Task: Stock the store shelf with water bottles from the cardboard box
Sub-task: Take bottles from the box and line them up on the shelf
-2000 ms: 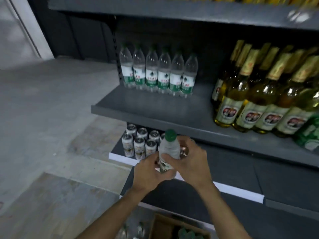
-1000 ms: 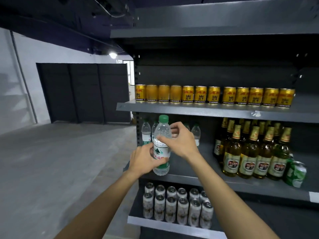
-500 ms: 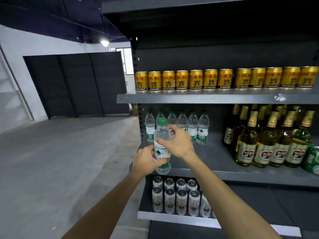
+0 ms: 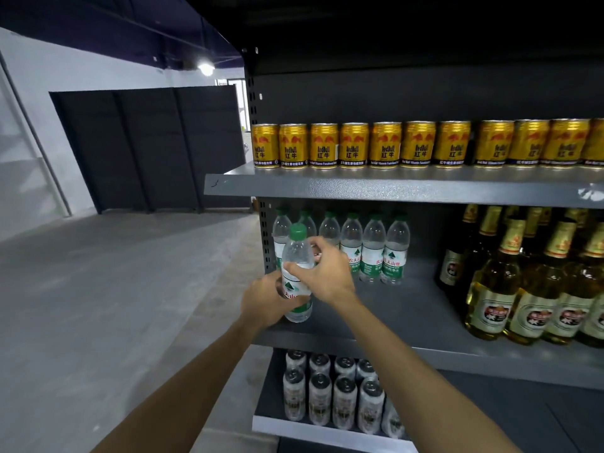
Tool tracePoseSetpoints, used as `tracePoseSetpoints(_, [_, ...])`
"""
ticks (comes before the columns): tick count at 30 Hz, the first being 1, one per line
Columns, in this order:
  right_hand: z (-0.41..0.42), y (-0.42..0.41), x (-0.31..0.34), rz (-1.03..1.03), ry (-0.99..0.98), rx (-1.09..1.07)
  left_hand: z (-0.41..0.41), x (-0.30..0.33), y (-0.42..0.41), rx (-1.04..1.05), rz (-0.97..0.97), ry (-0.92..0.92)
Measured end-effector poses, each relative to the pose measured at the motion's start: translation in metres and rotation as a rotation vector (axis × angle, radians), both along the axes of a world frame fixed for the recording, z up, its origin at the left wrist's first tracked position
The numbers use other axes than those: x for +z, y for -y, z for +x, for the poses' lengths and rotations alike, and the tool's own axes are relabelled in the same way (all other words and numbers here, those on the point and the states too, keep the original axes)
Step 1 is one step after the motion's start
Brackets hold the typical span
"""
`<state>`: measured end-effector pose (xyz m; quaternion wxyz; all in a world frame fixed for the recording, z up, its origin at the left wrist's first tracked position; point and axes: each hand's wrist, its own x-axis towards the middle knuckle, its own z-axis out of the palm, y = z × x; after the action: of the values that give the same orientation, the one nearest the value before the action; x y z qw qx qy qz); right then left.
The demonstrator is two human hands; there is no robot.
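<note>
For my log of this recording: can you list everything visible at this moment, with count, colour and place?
held water bottle: one, clear with green cap, at front left of middle shelf
water bottles in row: six, clear with green caps, back left of middle shelf
gold cans: at least eleven, upper shelf, row runs off frame
glass bottles: several, yellow-green with gold foil, right of middle shelf
silver cans: about nine, lower shelf
folding doors: dark, far wall
left hand: grips held bottle's lower body
right hand: grips its upper body
</note>
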<state>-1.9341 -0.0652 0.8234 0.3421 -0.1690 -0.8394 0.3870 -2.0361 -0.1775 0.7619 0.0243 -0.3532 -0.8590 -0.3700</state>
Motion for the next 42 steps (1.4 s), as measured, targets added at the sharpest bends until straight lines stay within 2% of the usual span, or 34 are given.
tracePoseSetpoints(7, [-0.032,-0.004,-0.026,-0.043,0.034,-0.033,-0.032,-0.024,-0.007,0.016,-0.087,-0.033])
tracePoseSetpoints(26, [-0.156,-0.014,-0.051,-0.068,0.13,-0.138,-0.154,-0.048,-0.029,-0.085,-0.124,0.164])
tracePoseSetpoints(33, [-0.187,-0.032,-0.058,-0.045,0.144,-0.203,-0.187,-0.057,-0.054,-0.069,-0.179,0.094])
tracePoseSetpoints(42, [-0.217,-0.054,-0.059,0.05,0.141,-0.238,-0.21,-0.063,-0.075,-0.035,-0.138,0.084])
